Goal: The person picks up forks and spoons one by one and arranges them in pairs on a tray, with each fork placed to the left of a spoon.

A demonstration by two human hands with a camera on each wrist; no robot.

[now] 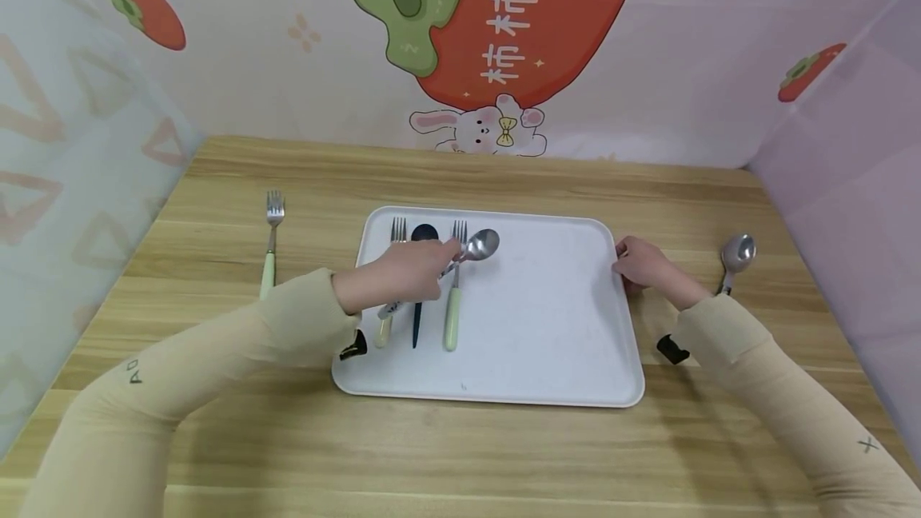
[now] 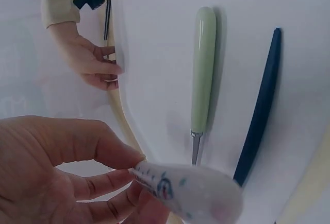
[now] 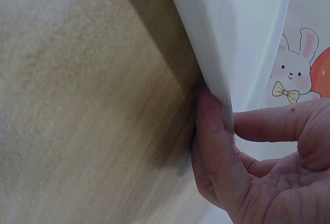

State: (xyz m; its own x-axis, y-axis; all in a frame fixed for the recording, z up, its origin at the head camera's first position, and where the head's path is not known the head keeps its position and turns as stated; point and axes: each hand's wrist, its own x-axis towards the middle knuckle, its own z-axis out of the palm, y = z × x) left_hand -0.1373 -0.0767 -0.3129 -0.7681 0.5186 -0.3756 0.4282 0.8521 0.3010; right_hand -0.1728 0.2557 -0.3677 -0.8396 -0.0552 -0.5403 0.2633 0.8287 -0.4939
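Observation:
My left hand [image 1: 406,272] pinches a spoon [image 1: 484,244] over the left part of a white tray [image 1: 540,318]. In the left wrist view the spoon's patterned white handle [image 2: 193,193] juts from between thumb and fingers. Below it lie a fork with a pale green handle [image 1: 452,318], a dark utensil [image 1: 424,233] with a rounded head, and a fork with a cream handle [image 1: 384,332]. At the tray's right side, my right hand [image 1: 643,264] grips the rim [image 3: 206,44], thumb on the inside and fingers on the outer side.
Left of the tray, another green-handled fork [image 1: 275,210] lies on the wooden table [image 1: 460,454]. To the right is another spoon [image 1: 738,253], partly hidden by the right sleeve. A printed backdrop [image 1: 288,86] rises behind the table.

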